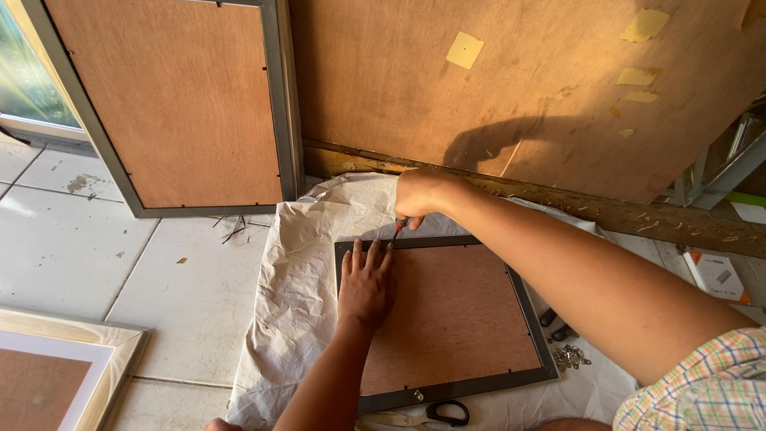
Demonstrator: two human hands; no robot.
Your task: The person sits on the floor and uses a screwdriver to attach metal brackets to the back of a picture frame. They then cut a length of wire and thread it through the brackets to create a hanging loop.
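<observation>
- Where the view begins, at the bottom edge, black-handled scissors (448,412) lie on the crumpled white paper sheet (299,271), just beside the near rail of the dark picture frame (530,311).
- A pile of small metal fittings (571,356) sits on the sheet near the frame's near-right corner; two dark tool handles (556,324) lie just beside the right rail.
- The frame lies face down, brown backing board (459,315) up. Long axis runs approx. left-right across the view, slightly tilted; short axis runs away from the person.
- Left hand (366,287): open, flat, palm down on the backing board, fingers spread and pointing at the far-left corner of the frame. Holds nothing; presses the board.
- Right hand (423,195): closed round the red-handled screwdriver (396,231), reaching over the frame from the right side. Tool slants down and to the left; tip meets the far rail just beside the left fingertips.
- Key relation: work point is at the frame's far-left corner, directly ahead of the left hand, below and left of the right hand. Left hand is nearer the person; right hand is farther, above the far rail.
- Beyond the frame: a large plywood panel (511,88) w/ yellow tape patches leans upright; a second grey-framed board (179,104) leans to its left on the white floor tiles (72,247).
- A pale wooden frame (112,359) lies at the lower left, well apart from both hands.
</observation>
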